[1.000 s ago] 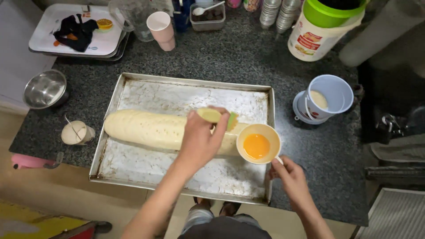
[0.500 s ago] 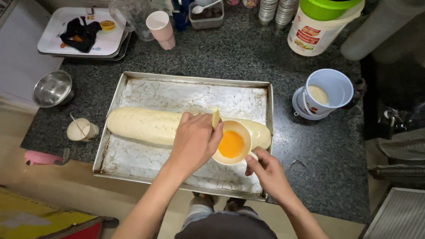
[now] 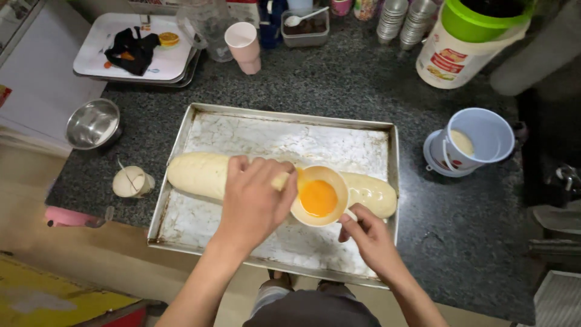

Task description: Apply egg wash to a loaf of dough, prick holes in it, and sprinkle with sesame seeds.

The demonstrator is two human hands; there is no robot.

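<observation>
A long pale dough log (image 3: 200, 172) lies across a worn metal baking tray (image 3: 272, 130) on the dark counter. My right hand (image 3: 369, 239) holds a small cream cup of orange beaten egg (image 3: 319, 197) by its handle, just above the log's right half. My left hand (image 3: 257, 197) grips a brush whose yellow-wet tip (image 3: 299, 177) dips over the cup's rim. The middle of the log is hidden under my left hand.
A pale blue bucket (image 3: 478, 139) stands right of the tray, a green-lidded tub (image 3: 463, 42) behind it. At left are a steel bowl (image 3: 92, 123), a small cup (image 3: 132, 181) and a white tray (image 3: 142, 51). A pink cup (image 3: 243, 45) stands behind.
My right hand has carried the egg cup left, over the dough. My left hand has moved the brush from the dough's top to the cup's rim.
</observation>
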